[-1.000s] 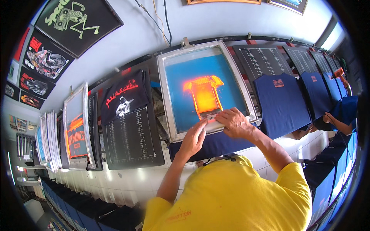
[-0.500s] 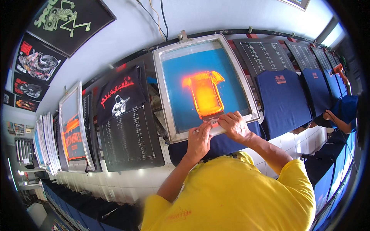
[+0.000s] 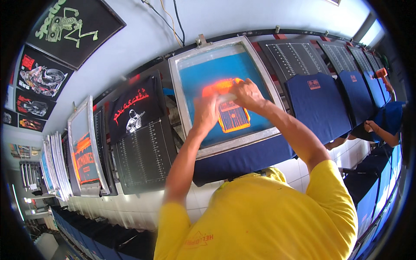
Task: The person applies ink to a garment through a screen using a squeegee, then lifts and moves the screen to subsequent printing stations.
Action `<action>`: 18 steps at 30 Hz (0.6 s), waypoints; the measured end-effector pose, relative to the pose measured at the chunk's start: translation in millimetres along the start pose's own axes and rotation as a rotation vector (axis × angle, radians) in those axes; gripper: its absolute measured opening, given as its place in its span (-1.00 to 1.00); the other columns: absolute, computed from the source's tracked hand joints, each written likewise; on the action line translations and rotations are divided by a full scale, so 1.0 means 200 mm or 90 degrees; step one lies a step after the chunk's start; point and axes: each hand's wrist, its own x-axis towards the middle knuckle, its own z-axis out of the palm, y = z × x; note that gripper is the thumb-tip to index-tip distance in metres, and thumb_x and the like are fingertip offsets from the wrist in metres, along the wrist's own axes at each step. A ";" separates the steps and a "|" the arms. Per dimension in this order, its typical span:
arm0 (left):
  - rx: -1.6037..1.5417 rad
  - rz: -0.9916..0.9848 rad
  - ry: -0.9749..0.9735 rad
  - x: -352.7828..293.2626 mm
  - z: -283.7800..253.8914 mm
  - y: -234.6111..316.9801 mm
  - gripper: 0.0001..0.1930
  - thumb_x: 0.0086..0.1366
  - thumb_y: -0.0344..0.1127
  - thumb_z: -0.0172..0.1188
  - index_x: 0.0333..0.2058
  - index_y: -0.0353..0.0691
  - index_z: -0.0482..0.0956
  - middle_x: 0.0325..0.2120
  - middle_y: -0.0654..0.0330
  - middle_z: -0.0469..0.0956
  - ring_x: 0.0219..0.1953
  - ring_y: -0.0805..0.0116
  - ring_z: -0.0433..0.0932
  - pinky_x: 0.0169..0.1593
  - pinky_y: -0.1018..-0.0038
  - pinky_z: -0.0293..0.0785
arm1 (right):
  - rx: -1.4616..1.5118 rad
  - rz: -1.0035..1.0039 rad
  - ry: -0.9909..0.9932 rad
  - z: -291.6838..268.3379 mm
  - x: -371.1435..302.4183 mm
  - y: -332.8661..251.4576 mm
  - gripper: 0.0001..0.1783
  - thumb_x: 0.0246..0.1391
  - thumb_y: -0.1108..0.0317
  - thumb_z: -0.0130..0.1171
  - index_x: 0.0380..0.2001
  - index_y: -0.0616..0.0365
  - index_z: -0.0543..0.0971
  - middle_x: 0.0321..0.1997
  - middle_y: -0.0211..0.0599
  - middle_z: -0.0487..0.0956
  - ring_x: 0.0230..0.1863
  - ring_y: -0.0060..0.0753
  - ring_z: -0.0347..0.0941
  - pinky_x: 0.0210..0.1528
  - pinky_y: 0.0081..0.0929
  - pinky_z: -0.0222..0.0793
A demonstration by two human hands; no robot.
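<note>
A screen-printing frame (image 3: 274,91) with blue mesh (image 3: 199,71) lies over a navy shirt (image 3: 242,155) in front of me. Both my hands are closed on a squeegee (image 3: 226,98) across the mesh, a little past its middle. My left hand (image 3: 205,113) grips its left end, smeared by motion, and my right hand (image 3: 247,94) its right end. Bright orange ink (image 3: 223,84) is heaped just beyond the squeegee. On the near side a rectangular design (image 3: 234,119) shows through, edged in orange. The squeegee's blade is hidden by my hands and the ink.
To the left lies a black printed shirt (image 3: 135,106) on a marked board (image 3: 141,151), with another screen (image 3: 82,147) standing tilted beyond it. Rightward, navy shirts (image 3: 318,102) lie on boards. At far right another person's arm (image 3: 383,133) shows near an orange heat gun (image 3: 381,73).
My hands and the squeegee have moved away from me, from the frame's near edge to past mid-mesh. Ink that covered the design is now pushed toward the far side.
</note>
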 end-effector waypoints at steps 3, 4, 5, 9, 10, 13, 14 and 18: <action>0.044 0.011 -0.034 -0.21 -0.03 0.12 -0.63 0.30 -0.46 0.13 0.08 -0.19 0.40 -0.08 0.07 0.61 -0.09 0.13 0.59 0.03 0.15 0.22 | 0.042 -0.021 0.012 -0.07 -0.20 -0.12 -0.72 -0.20 0.36 0.37 -0.31 0.05 0.62 -0.29 -0.29 0.64 -0.26 -0.21 0.57 -0.19 -0.22 0.33; 0.000 0.016 -0.046 -0.27 -0.07 0.23 -0.58 0.26 -0.48 0.17 0.11 -0.20 0.38 -0.03 0.08 0.59 -0.03 0.15 0.58 0.07 0.12 0.20 | 0.063 -0.020 0.033 -0.09 -0.30 -0.16 -0.71 -0.22 0.37 0.36 -0.31 0.08 0.62 -0.28 -0.30 0.65 -0.27 -0.23 0.56 -0.22 -0.24 0.32; -0.002 -0.002 -0.083 -0.34 -0.09 0.31 -0.52 0.23 -0.48 0.21 0.13 -0.21 0.36 0.01 0.08 0.57 0.01 0.18 0.57 0.09 0.09 0.18 | 0.083 -0.020 0.053 -0.11 -0.39 -0.21 -0.70 -0.23 0.38 0.36 -0.31 0.10 0.61 -0.26 -0.30 0.65 -0.29 -0.24 0.56 -0.24 -0.25 0.31; 0.000 -0.020 -0.093 -0.59 -0.02 0.41 -0.44 0.16 -0.46 0.26 0.16 -0.17 0.35 0.08 0.13 0.53 0.12 0.27 0.52 0.05 0.17 0.14 | 0.088 -0.055 0.082 -0.10 -0.58 -0.32 -0.77 -0.23 0.40 0.25 -0.38 0.10 0.57 -0.22 -0.33 0.62 -0.25 -0.30 0.54 -0.19 -0.32 0.31; 0.018 -0.016 -0.072 -0.59 0.00 0.39 -0.46 0.15 -0.43 0.27 0.13 -0.17 0.36 0.07 0.14 0.54 0.09 0.29 0.53 0.03 0.18 0.15 | 0.073 -0.056 0.089 -0.07 -0.58 -0.33 -0.78 -0.22 0.40 0.24 -0.38 0.10 0.57 -0.22 -0.34 0.62 -0.25 -0.30 0.54 -0.20 -0.31 0.31; 0.048 -0.014 -0.038 -0.54 0.05 0.31 -0.51 0.16 -0.40 0.28 0.08 -0.17 0.39 0.03 0.16 0.55 0.02 0.30 0.57 -0.01 0.18 0.17 | 0.040 -0.042 0.084 -0.01 -0.49 -0.28 -0.84 -0.22 0.40 0.22 -0.45 0.08 0.55 -0.27 -0.34 0.61 -0.28 -0.27 0.52 -0.20 -0.30 0.32; 0.046 -0.021 -0.040 -0.47 0.07 0.25 -0.51 0.18 -0.42 0.26 0.09 -0.18 0.38 0.02 0.15 0.56 0.01 0.28 0.57 -0.01 0.17 0.16 | 0.029 -0.042 0.081 0.04 -0.43 -0.24 -0.85 -0.22 0.41 0.22 -0.45 0.07 0.55 -0.29 -0.33 0.61 -0.29 -0.26 0.51 -0.20 -0.29 0.32; 0.034 0.008 -0.025 -0.21 0.04 0.08 -0.62 0.26 -0.42 0.19 0.06 -0.20 0.39 -0.10 0.11 0.62 -0.14 0.20 0.61 -0.02 0.14 0.20 | 0.023 -0.038 0.052 0.12 -0.17 -0.07 -0.83 -0.22 0.39 0.26 -0.44 0.06 0.57 -0.32 -0.28 0.63 -0.26 -0.20 0.55 -0.15 -0.24 0.37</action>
